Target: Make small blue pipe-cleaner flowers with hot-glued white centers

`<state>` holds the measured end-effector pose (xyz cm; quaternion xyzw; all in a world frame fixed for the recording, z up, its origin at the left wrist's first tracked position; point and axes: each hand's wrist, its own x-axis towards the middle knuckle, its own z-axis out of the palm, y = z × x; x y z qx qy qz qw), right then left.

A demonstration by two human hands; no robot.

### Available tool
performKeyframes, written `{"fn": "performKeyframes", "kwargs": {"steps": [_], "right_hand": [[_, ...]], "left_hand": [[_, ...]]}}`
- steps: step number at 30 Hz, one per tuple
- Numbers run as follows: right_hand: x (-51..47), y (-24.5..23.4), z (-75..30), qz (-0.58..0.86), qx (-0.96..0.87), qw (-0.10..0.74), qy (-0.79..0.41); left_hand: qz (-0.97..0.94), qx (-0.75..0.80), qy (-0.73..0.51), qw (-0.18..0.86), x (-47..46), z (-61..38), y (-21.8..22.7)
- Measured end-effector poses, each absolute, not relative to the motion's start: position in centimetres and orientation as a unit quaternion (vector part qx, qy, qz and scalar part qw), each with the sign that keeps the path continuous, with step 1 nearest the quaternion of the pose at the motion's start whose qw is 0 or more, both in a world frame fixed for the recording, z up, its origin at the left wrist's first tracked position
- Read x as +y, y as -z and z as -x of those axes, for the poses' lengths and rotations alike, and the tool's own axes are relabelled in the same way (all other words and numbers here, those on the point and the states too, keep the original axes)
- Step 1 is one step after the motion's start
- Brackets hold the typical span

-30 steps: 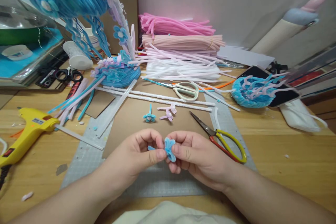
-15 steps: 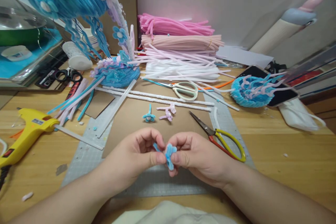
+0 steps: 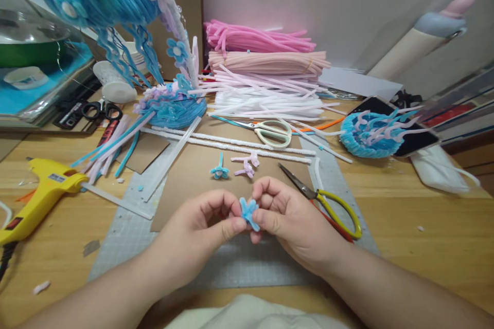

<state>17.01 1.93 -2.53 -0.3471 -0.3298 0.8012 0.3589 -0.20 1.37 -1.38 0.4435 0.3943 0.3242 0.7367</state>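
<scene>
Between my fingertips is a small blue pipe-cleaner flower (image 3: 249, 213), its petals facing up toward me. My left hand (image 3: 210, 221) pinches its left side between thumb and fingers. On the other side my right hand (image 3: 283, 218) grips a petal with the thumb, the fingers curled behind. The flower's underside is hidden by my hands. Just beyond, on a brown cardboard sheet (image 3: 185, 185), lie a blue flower with a stem (image 3: 219, 172) and two pale purple flowers (image 3: 245, 168). Red-and-yellow-handled pliers or snips (image 3: 320, 198) lie beside my right hand.
A yellow glue gun (image 3: 46, 193) lies at the left. Pale-handled scissors (image 3: 272, 132) and white fuzzy stems (image 3: 231, 143) lie beyond the flowers, before bundles of pink pipe cleaners (image 3: 262, 38). A blue fuzzy piece (image 3: 360, 136) rests by a phone (image 3: 420, 141) at right.
The blue flower has been turned between my fingers, so its spread petals now face me more. My right fingers have lifted slightly.
</scene>
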Motion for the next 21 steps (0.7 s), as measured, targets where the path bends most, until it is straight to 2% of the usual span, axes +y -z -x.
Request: {"fn": "performKeyframes", "kwargs": {"steps": [4,7,10,13,17,21], "right_hand": [[1.9,2.4,-16.8,0.413,-0.397,0.385,-0.723],[1.5,2.4,-16.9,0.465,-0.490,0.415,-0.609],[1.1,2.5,-16.9,0.475,-0.556,0.388,-0.561],[1.0,2.6,-16.7,0.470,-0.537,0.368,-0.596],[1.4,2.7,-16.3,0.425,-0.418,0.372,-0.711],[1.6,2.8,-16.2,0.412,-0.379,0.365,-0.744]], "left_hand": [[-0.496,0.447,-0.308,0.677,1.2,0.3,1.5],[-0.615,0.501,-0.312,0.524,1.1,0.5,1.5],[-0.727,0.490,-0.306,0.370,1.0,0.7,1.5],[-0.773,0.466,-0.290,0.317,0.9,0.8,1.6],[-0.782,0.455,-0.299,0.302,0.7,0.9,1.8],[-0.779,0.443,-0.312,0.315,0.4,0.8,1.8]]}}
